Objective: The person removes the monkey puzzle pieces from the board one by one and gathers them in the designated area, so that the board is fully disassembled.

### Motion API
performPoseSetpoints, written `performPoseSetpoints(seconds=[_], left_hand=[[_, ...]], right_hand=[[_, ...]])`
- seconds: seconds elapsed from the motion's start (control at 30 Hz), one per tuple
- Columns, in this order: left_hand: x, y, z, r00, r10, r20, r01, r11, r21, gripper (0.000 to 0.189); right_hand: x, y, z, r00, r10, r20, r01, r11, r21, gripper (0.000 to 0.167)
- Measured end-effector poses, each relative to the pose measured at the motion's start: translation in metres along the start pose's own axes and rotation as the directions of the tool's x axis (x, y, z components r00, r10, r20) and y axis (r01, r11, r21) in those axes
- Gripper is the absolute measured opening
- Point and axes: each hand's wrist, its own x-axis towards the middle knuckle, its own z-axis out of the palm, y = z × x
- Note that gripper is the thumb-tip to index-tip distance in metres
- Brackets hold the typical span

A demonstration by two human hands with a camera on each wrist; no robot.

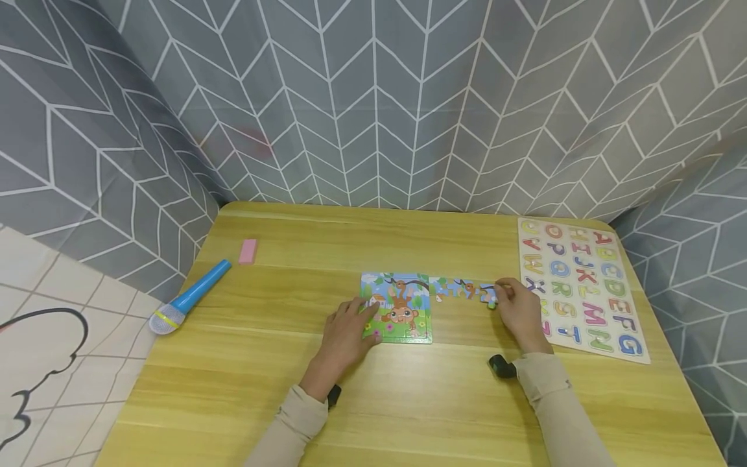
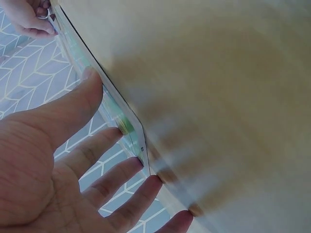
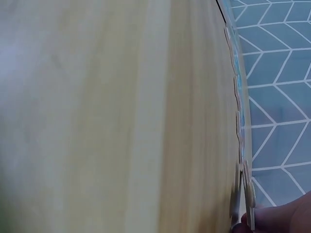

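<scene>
A square jigsaw puzzle (image 1: 403,340) with a cartoon monkey picture lies on the table, most of its picture in place. My left hand (image 1: 344,329) is spread at its left side, thumb and fingertips touching the board's edge; the left wrist view shows the fingers (image 2: 109,182) fairly straight. Right of the board runs a short row of loose jigsaw pieces (image 1: 463,287). At that row's far end my right hand (image 1: 521,312) pinches a jigsaw piece (image 1: 489,297) between thumb and fingers. In the right wrist view this piece (image 3: 249,196) stands tilted up from the table.
An alphabet board (image 1: 574,285) with coloured letters lies close beyond the right hand. Over on the left are a blue toy microphone (image 1: 192,295) and a pink block (image 1: 248,251). A patterned grey curtain (image 1: 373,117) hangs behind the wooden table (image 1: 420,402).
</scene>
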Motion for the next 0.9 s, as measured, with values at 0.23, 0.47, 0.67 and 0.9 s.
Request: performPoseSetpoints(seconds=[0.23,0.47,0.67,0.9], left_hand=[[0.006,-0.004,-0.003,1.000,0.004,-0.004,-0.005,0.999,-0.037,0.067],[0.013,-0.004,-0.008,1.000,-0.010,-0.017,0.009,0.998,-0.069,0.075],[0.018,-0.003,-0.010,1.000,0.005,0.013,-0.005,0.999,-0.044,0.076],[0.024,-0.002,-0.009,0.998,0.045,0.044,-0.045,0.999,-0.007,0.076]], right_hand=[[0.000,0.003,-0.003,1.000,-0.017,0.005,0.017,1.000,0.003,0.029],[-0.003,-0.005,-0.005,0.999,-0.037,-0.014,0.037,0.999,0.008,0.027],[-0.010,-0.042,0.010,0.988,-0.138,0.064,0.136,0.990,0.033,0.026],[-0.028,-0.096,0.044,0.906,-0.244,0.346,0.241,0.969,0.052,0.039]])
